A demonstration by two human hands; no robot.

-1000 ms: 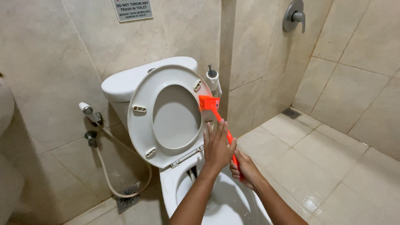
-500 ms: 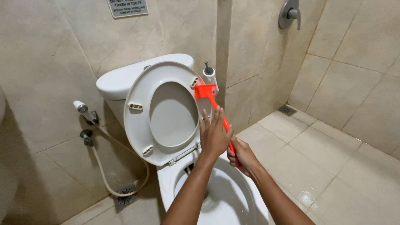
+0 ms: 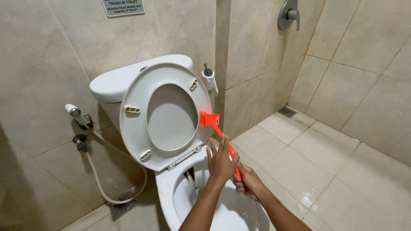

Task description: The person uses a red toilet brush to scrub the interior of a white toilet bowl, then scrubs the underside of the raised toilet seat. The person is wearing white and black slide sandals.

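Orange toilet brush (image 3: 212,122) against raised toilet seat (image 3: 132,124); handle grasped by right hand (image 3: 250,184), left hand (image 3: 221,160) fingers spread, resting on handle.

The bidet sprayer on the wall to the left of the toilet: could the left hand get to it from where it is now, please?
Probably yes. The left hand rests on the orange brush handle beside the raised toilet seat; the bidet sprayer hangs beyond the seat's far side, so the arm would need to cross in front of it, where nothing blocks the way.

Bright orange brush (image 3: 214,124), white toilet seat (image 3: 165,113), beige marbled wall tiles (image 3: 43,77).
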